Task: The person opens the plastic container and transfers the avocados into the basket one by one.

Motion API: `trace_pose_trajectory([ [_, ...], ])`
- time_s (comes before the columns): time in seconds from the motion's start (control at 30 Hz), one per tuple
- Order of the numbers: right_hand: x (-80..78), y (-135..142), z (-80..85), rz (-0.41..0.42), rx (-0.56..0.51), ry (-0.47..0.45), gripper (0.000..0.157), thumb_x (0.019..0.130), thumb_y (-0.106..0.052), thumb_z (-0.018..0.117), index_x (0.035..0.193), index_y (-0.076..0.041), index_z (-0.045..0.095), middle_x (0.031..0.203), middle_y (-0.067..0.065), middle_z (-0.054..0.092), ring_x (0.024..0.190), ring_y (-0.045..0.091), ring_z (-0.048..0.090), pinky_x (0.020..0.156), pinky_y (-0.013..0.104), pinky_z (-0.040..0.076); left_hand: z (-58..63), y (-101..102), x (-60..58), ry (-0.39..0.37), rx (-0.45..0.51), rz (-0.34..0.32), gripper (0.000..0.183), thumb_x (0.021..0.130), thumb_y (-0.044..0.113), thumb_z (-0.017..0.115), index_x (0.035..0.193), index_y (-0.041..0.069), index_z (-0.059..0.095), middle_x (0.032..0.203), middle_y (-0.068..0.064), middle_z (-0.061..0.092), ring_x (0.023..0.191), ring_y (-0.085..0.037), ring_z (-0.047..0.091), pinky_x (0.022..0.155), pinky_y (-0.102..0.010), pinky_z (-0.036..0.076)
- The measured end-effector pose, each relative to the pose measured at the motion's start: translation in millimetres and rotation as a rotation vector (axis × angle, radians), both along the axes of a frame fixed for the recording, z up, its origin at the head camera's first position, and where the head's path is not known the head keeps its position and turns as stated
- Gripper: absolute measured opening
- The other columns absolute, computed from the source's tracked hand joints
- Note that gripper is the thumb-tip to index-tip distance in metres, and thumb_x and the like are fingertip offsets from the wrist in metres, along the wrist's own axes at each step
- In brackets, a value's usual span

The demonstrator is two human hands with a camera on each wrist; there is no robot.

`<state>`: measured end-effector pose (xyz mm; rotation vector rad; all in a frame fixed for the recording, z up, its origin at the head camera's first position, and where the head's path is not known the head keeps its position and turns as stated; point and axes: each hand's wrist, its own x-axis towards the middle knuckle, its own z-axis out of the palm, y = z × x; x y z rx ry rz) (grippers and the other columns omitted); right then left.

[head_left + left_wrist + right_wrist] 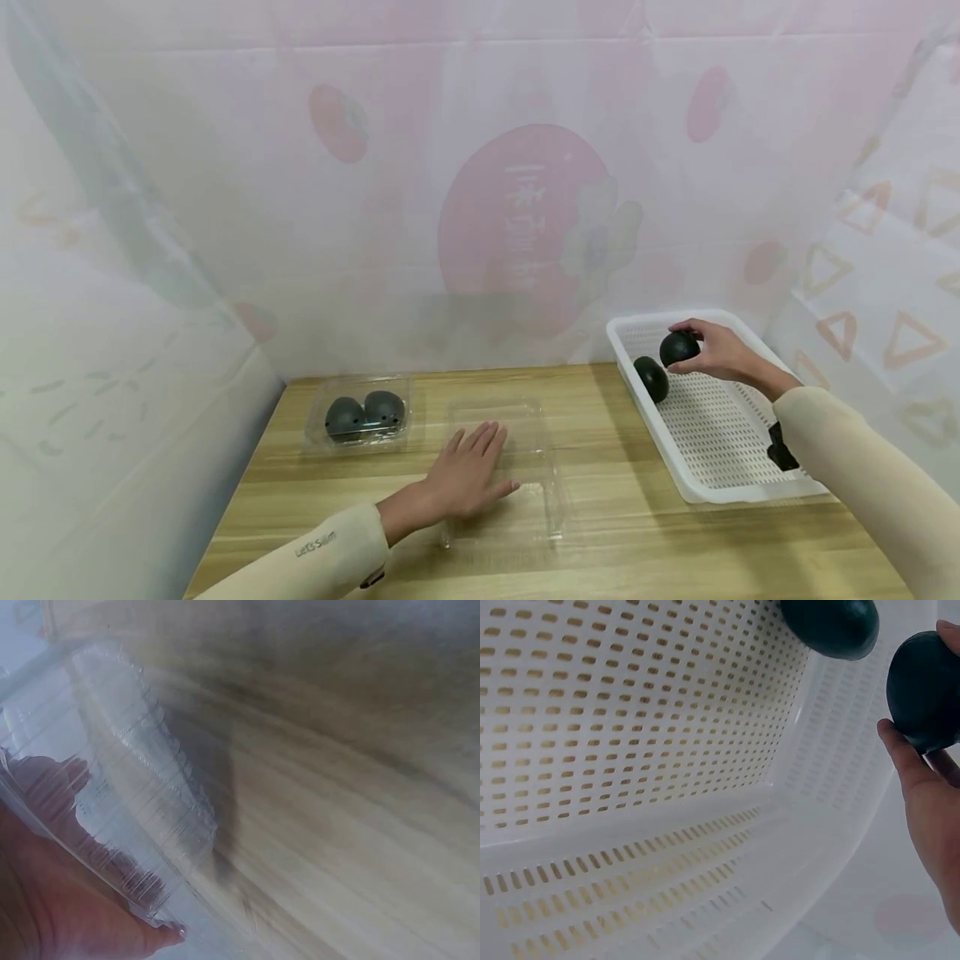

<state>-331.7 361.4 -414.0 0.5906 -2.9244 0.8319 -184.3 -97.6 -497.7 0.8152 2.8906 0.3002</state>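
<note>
lifting a dark, smooth, rounded piece point(679, 350) seems the step in hand: the right grip point(716, 348) curls round it above the far end of the perforated plastic basket point(738, 495). left of the basket, the left grip point(467, 477) lies spread on a thin, clear container point(553, 508). next likely calls for clearing the basket's rim.

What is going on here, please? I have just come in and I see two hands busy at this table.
A person's right hand holds a dark round item over a white basket, where a similar item lies. The left hand is spread at a clear plastic container on the wooden table. Farther left, another clear container holds two dark rounded items.
</note>
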Motion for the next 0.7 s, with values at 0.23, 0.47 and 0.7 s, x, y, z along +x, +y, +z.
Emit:
trace_pose_trajectory([
  [0.23, -0.5, 8, -9.4, -0.003, 0.039, -0.022, 0.076, 0.08, -0.025, 0.093, 0.139, 0.008, 0.059, 0.132, 0.035, 0.062, 0.111, 0.046, 0.063, 0.078, 0.041, 0.056, -12.1, -7, 11.6, 0.109, -0.038, -0.022, 0.086, 0.107, 0.058, 0.054, 0.168, 0.005, 0.026, 0.173, -0.017, 0.027, 0.161, -0.032, 0.023, 0.126, -0.062, 0.023],
  [0.47, 0.9, 12, -20.1, 0.014, 0.069, -0.032, 0.075, 0.079, -0.023, 0.094, 0.137, 0.009, 0.059, 0.127, 0.033, 0.064, 0.103, 0.039, 0.065, 0.078, 0.039, 0.056, -15.8, -12, 24.4, 0.257, -0.074, -0.029, 0.085, 0.105, 0.058, 0.056, 0.165, 0.003, 0.032, 0.171, -0.019, 0.032, 0.158, -0.034, 0.03, 0.123, -0.061, 0.029],
  [0.7, -0.4, 13, -22.1, 0.021, 0.092, -0.041, 0.077, 0.077, -0.02, 0.095, 0.136, 0.012, 0.058, 0.125, 0.032, 0.064, 0.102, 0.039, 0.065, 0.082, 0.044, 0.056, -13.3, -21, 36.2, 0.293, -0.121, -0.024, 0.084, 0.105, 0.059, 0.056, 0.165, 0.004, 0.035, 0.171, -0.018, 0.033, 0.159, -0.032, 0.031, 0.125, -0.059, 0.028],
])
